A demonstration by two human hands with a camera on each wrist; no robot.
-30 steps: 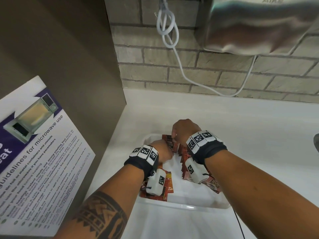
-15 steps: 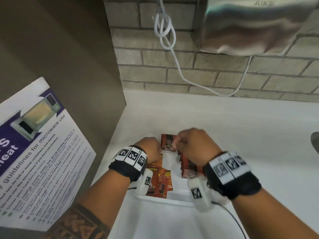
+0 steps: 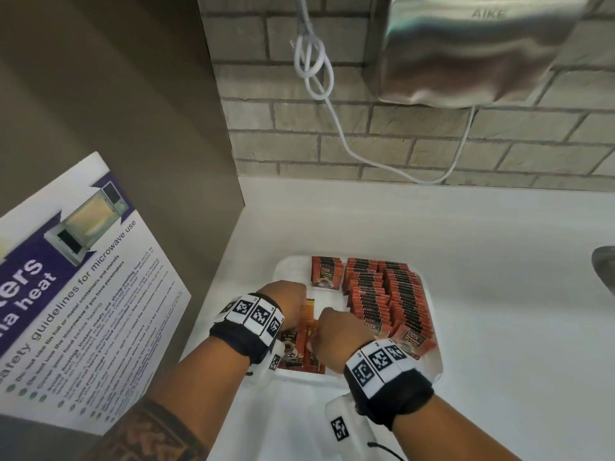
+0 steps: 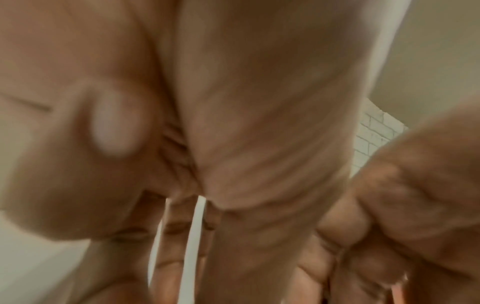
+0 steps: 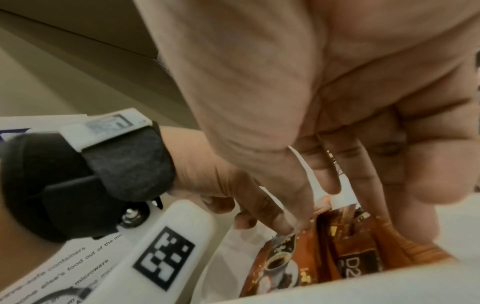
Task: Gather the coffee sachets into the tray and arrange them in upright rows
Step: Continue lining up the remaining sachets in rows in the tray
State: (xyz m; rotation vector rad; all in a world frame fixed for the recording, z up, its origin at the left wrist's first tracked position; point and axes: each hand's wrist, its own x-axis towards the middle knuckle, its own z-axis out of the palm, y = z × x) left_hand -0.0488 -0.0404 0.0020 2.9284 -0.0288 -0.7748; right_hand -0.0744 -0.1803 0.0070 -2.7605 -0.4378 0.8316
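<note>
A white tray point(image 3: 290, 271) sits on the white counter. Two long rows of red-and-black coffee sachets point(image 3: 382, 294) stand upright along its right side. A short upright stack point(image 3: 325, 276) stands at the far left. Loose sachets point(image 3: 301, 352) lie flat in the near left corner. My left hand point(image 3: 286, 301) and right hand point(image 3: 337, 334) are both over this pile, fingers curled, with an orange sachet point(image 3: 309, 311) upright between them. In the right wrist view thin sachet edges point(image 5: 337, 185) are pinched in my fingers above the loose sachets point(image 5: 348, 261). The left wrist view is blurred, with a white sachet edge point(image 4: 193, 246) between fingers.
A brown panel with a microwave safety poster point(image 3: 83, 294) closes in the left side. Behind is a brick wall point(image 3: 332, 144) with a steel hand dryer point(image 3: 472, 51) and its white cable point(image 3: 316, 71). A metal fixture point(image 3: 604, 264) shows at the right edge.
My right hand has drawn back from the far end of the tray to the near left pile beside my left hand, uncovering the upright rows. The left hand stayed over the loose sachets.
</note>
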